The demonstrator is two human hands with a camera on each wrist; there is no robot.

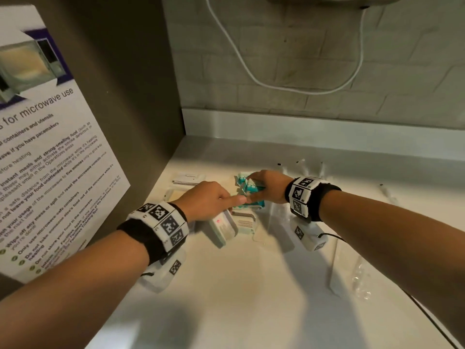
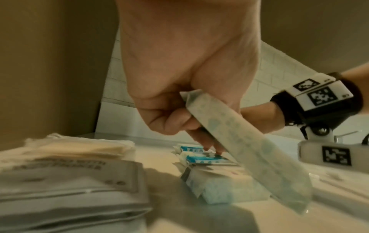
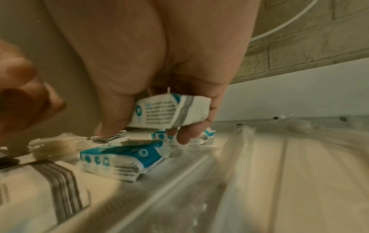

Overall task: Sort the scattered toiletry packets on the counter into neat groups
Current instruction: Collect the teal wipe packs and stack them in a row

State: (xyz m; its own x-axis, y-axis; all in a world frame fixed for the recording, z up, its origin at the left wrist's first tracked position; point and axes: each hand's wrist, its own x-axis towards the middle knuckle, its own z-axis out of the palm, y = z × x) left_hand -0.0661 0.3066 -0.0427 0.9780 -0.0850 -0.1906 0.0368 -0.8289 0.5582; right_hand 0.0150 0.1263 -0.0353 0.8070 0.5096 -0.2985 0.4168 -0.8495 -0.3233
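Toiletry packets (image 1: 247,195) cluster at the centre of my head view, on the white counter (image 1: 251,285). My right hand (image 1: 266,185) grips a teal tissue pack (image 1: 251,185) above them; my left hand (image 1: 208,200) holds a long pale sachet (image 1: 222,229) angled toward lower centre.

Left wrist view: my fingers curl round that sachet (image 2: 249,148), its tip near the counter; a stack of grey-printed flat packets (image 2: 66,181) fills the lower left.

Right wrist view: thumb and fingers pinch the tissue pack (image 3: 171,110) over two more lying mid-frame. I judge that crowding both hands here risks knocking the piles askew, and setting it down crooked could topple it.
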